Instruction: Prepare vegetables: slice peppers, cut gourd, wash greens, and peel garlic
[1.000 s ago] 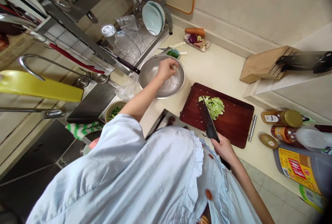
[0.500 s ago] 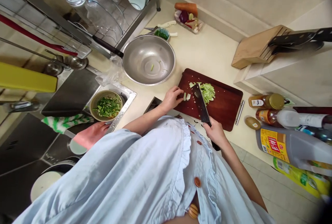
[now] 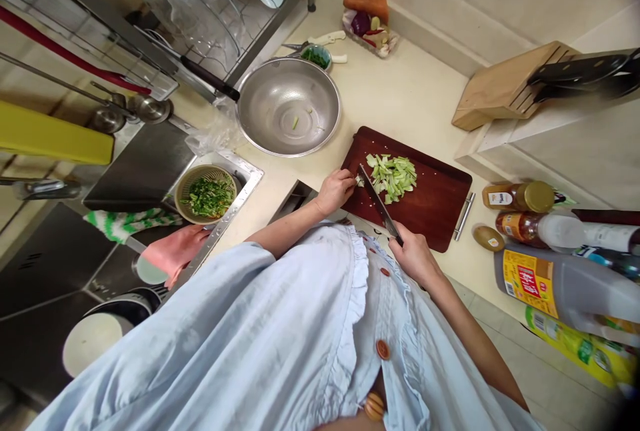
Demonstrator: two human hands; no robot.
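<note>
— At the centre of the frame, what does the right hand (image 3: 413,254) have?

— A kitchen knife (image 3: 381,203), fingers wrapped closed round the handle. The blade angles up-frame across the cutting board (image 3: 445,224), just left of the chopped greens (image 3: 393,178), which lie on the board.

— And the left hand (image 3: 336,192)?

— Its fingers (image 3: 349,178) are curled and pressed together at the board's left edge, just beside the blade. Whether they pinch any pieces, I cannot tell.

— What's around them?

— Upper middle, a steel bowl (image 3: 270,104) holds a few green scraps. Left of the board, a strainer basket (image 3: 179,194) holds chopped herbs. Upper right sits a knife block (image 3: 503,88). Along the right edge stand a jar (image 3: 520,196), a bottle (image 3: 523,226) and a jug (image 3: 545,288).
</note>
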